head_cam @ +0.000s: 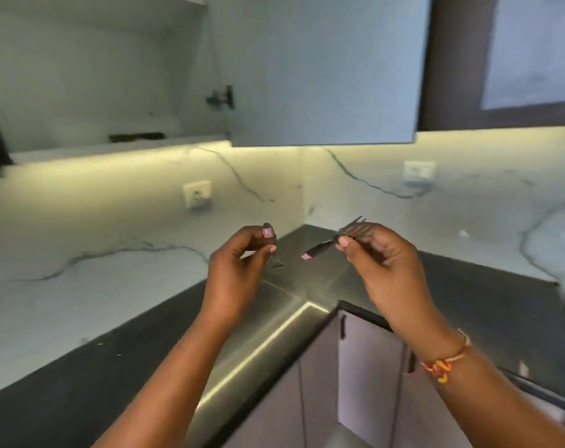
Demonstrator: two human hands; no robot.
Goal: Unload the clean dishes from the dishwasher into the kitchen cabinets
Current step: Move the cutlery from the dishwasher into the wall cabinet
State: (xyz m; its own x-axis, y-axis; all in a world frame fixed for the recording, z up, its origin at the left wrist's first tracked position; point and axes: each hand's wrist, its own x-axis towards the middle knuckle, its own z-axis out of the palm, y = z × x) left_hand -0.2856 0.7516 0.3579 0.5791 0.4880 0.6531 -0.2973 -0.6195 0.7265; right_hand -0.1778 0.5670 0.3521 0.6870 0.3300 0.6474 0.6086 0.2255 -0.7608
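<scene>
At frame centre, my right grip [376, 253] pinches a fork [334, 241] above the desk [80, 376]; my raised left grip [242, 257] pinches a small stickered piece [268, 234].

I see a dark corner countertop [80, 376] below a marble-veined backsplash [96, 234]. Two wall sockets [197, 194] [418, 172] are mounted on it, one on each wall. Under-cabinet lighting is on.
</scene>
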